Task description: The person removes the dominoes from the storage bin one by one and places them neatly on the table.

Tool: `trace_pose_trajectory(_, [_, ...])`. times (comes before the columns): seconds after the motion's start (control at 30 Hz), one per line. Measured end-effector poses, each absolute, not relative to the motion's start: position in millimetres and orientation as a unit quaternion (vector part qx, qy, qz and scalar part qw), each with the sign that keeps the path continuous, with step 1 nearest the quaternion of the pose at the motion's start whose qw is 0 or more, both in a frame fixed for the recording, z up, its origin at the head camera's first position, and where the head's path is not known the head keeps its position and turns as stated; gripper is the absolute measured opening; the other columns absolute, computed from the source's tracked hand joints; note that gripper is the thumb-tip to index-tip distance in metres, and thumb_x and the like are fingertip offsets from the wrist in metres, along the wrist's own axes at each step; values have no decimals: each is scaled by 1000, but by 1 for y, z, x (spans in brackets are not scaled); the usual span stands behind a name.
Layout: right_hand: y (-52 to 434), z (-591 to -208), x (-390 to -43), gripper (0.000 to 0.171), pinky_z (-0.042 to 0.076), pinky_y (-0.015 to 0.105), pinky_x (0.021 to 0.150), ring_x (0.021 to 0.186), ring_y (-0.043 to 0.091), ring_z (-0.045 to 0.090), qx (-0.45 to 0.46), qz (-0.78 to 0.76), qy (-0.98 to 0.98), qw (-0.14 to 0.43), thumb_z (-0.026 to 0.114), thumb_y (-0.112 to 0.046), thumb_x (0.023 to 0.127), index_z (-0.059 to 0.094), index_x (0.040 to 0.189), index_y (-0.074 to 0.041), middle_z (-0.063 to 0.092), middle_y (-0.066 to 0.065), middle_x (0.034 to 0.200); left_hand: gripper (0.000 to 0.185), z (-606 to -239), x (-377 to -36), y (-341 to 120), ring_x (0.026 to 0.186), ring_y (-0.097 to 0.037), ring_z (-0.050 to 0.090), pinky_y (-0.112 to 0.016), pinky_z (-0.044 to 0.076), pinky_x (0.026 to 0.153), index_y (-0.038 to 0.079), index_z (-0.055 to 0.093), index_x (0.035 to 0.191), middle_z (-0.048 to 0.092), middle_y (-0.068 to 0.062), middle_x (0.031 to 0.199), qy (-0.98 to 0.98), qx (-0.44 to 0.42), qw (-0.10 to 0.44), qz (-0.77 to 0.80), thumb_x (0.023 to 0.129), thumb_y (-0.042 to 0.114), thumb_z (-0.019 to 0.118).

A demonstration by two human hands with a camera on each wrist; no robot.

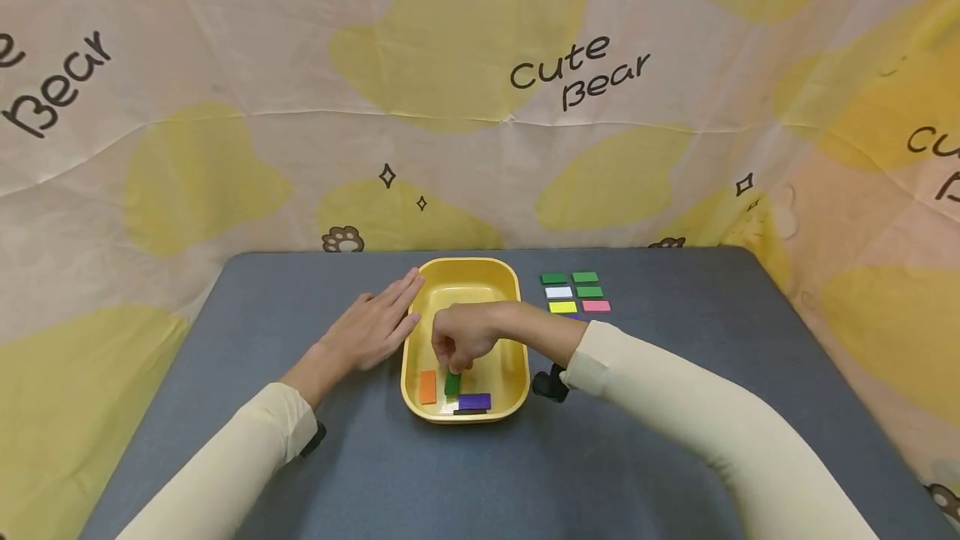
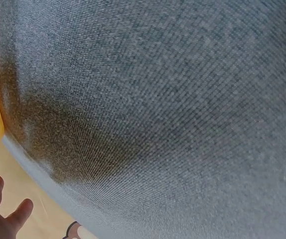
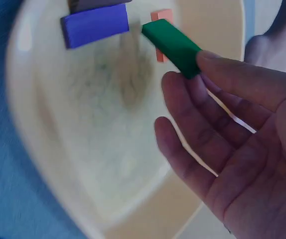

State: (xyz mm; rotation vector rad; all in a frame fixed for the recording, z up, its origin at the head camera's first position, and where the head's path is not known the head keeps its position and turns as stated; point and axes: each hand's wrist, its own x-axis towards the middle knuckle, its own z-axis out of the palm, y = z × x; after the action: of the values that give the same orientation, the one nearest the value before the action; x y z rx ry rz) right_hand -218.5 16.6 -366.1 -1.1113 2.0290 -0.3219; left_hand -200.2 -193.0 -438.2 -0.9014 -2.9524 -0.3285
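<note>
Green block [image 3: 174,47] sits pinched in my right hand [image 1: 467,335], at the near end of the yellow tray [image 1: 468,272], between orange block [image 1: 427,387] and purple block [image 1: 475,401]. My left hand [image 1: 372,327] lies extended at its left rim. Farther right, coloured blocks [image 1: 589,292] rest on the grey table [image 1: 637,457]; patterned cloth [image 1: 450,65] hangs behind.

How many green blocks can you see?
4: one green block in the right hand, over the tray; on the table, a darker one and lighter one in the farthest row, another beside the white block. The right forearm may hide more.
</note>
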Motion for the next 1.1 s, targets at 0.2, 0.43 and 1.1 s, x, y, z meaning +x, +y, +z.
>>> trace_pose_trajectory(0.2, [44,-347,-232,9,49,21,64,66,13,60,-446,-189,795,366,67,5,88,70,83,-1,68,4,74,61,-438,-200,-192,145,-26,34,-57,40,100,7,22,159,20,-8,165,-953,-285,16,-102,107,36,37])
trace_pose_trajectory(0.43, [84,-323,-248,5,49,24,64,69,21,62,-409,-206,833,311,67,1,90,70,87,-2,67,6,76,61,-438,-201,-192,147,-26,31,-57,39,102,6,23,159,19,-8,165,-952,-287,14,-107,107,35,38])
trace_pose_trajectory(1.1, [195,-337,-272,5,57,37,75,74,23,67,-337,-266,868,250,67,4,90,70,93,6,71,15,85,61,-437,-199,-192,147,-24,29,-57,38,103,9,20,160,17,-6,166,-953,-286,5,-104,108,39,32])
